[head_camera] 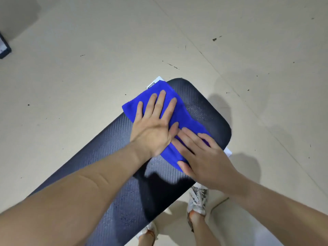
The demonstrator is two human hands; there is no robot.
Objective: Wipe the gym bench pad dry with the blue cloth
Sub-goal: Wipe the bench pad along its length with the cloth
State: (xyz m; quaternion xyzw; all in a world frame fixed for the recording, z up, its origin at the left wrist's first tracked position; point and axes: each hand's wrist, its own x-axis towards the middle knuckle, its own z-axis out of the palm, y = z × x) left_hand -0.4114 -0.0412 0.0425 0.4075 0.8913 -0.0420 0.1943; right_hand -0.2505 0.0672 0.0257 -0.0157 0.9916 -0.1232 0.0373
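The dark textured gym bench pad [200, 110] runs from the lower left to a rounded far end at upper right. A blue cloth [184, 116] lies spread across its far part, one corner hanging past the left edge. My left hand [154, 126] presses flat on the cloth, fingers spread and pointing away. My right hand [204, 157] lies flat on the cloth's near right part, fingers pointing left and touching the left hand. Both palms hide the middle of the cloth.
Beige floor with dark specks surrounds the bench. A white bench base part [154, 83] shows behind the cloth's far corner, another [228, 151] at the pad's right edge. My feet in light shoes [197, 201] stand by the pad's near right side. A dark object [4, 48] sits far left.
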